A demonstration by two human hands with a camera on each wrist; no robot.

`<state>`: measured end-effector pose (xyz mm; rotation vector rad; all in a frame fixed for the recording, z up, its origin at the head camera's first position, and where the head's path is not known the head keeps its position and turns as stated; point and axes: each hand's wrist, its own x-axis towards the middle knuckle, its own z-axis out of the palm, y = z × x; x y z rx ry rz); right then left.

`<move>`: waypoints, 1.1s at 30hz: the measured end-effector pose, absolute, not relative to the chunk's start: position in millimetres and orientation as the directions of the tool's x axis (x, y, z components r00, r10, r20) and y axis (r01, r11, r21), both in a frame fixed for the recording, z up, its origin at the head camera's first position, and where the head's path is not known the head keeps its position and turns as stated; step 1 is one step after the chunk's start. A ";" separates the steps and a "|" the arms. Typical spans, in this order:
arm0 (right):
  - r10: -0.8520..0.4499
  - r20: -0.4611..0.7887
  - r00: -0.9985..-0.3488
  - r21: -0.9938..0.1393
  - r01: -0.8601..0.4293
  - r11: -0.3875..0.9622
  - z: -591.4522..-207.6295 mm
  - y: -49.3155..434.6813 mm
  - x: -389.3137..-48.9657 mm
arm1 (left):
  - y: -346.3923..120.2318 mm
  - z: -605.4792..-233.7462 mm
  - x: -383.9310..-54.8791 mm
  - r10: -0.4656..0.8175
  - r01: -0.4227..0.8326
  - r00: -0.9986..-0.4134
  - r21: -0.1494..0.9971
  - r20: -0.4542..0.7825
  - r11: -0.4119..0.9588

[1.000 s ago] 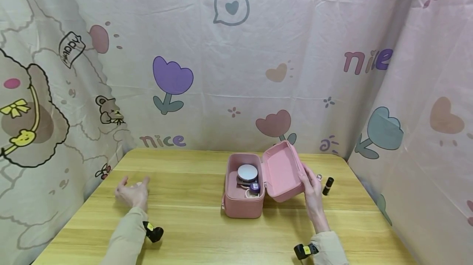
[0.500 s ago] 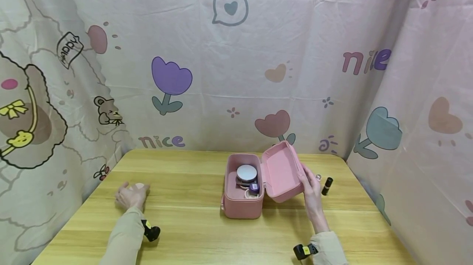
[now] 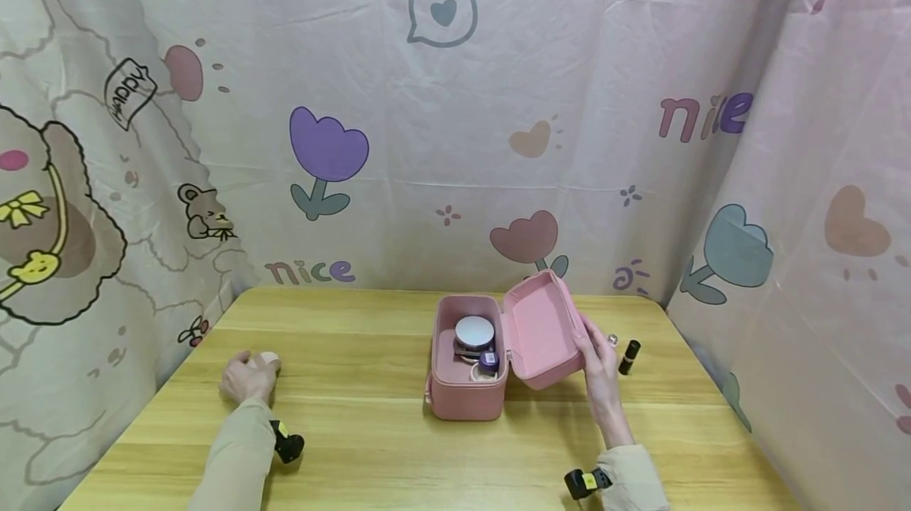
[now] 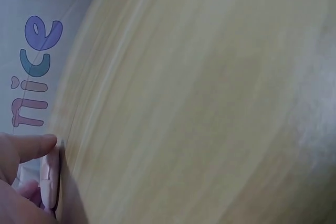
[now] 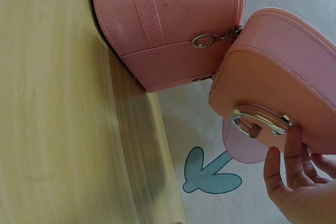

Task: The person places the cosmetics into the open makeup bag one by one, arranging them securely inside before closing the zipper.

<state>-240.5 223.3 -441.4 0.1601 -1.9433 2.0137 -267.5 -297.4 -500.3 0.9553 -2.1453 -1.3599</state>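
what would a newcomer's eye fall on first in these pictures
Most likely the open pink case near the middle of the wooden table, its lid opened out to the right in the right hand. Then the purple tulip printed on the backdrop, left of centre in the head view. Last, the left hand near the table's left edge, gripping a small pale object.

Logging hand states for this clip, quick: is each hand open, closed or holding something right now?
Left hand: holding a small pale object.
Right hand: holding the open lid of the pink case.
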 end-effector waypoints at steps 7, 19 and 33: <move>0.167 0.314 -0.935 -0.947 -0.320 -0.009 -441.2 222.2 -240.7 | -298.0 -499.5 -264.1 -0.702 -0.320 -0.712 0.893 -0.005 0.318; 0.168 0.318 -0.933 -0.946 -0.323 -0.003 -440.4 222.1 -239.7 | -289.9 -495.4 -268.2 -0.648 -0.266 -0.758 0.871 0.075 0.412; 0.183 0.320 -0.930 -0.946 -0.324 0.004 -439.6 220.0 -238.7 | -222.4 -461.9 -285.1 -0.426 -0.072 -0.898 0.914 0.115 0.398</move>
